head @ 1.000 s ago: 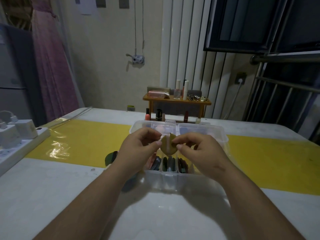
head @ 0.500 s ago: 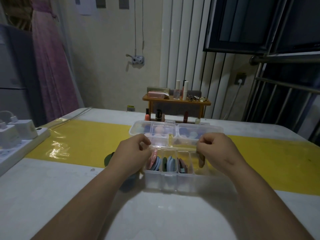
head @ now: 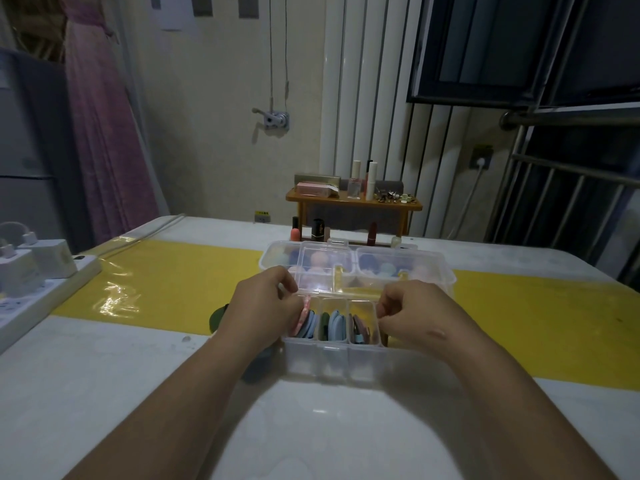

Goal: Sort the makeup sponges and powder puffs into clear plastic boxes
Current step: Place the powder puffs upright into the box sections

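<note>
White desk (head: 104, 375) carries a clear box (head: 332, 358) of upright puffs (head: 335, 322); left hand (head: 263, 306) and right hand (head: 415, 313) flank it, fingers (head: 287, 282) curled at its rims, grip unclear.

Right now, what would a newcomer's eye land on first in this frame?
The left hand and right hand sit with curled fingers at either side of a clear compartment box in the middle of the view. Coloured powder puffs stand on edge inside it. A bright yellow strip crosses the white table.
</note>
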Action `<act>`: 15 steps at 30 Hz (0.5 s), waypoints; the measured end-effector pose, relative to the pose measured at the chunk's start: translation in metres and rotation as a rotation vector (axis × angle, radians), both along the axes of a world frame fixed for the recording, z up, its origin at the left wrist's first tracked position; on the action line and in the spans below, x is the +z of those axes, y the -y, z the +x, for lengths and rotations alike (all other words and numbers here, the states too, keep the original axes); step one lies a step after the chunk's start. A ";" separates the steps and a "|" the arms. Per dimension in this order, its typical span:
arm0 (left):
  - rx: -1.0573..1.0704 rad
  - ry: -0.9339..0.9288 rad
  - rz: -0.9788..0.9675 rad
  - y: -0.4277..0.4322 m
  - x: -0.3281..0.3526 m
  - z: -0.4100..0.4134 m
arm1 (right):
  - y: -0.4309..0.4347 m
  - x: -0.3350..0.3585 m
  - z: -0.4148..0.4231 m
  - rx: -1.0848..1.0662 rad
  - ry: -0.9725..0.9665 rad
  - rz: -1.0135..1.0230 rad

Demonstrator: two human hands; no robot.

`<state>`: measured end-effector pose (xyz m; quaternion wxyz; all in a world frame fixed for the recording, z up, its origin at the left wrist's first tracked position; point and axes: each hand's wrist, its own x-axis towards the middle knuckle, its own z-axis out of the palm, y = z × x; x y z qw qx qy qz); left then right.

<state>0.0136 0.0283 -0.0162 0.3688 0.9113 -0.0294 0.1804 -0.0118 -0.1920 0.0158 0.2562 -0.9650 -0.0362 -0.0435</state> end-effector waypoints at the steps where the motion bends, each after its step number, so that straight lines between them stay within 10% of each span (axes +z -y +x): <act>1: 0.000 -0.004 0.004 0.000 0.000 0.000 | 0.000 -0.001 0.000 -0.001 -0.004 -0.018; 15: 0.076 0.019 0.009 -0.012 0.015 -0.009 | 0.004 -0.007 0.009 0.000 0.075 0.022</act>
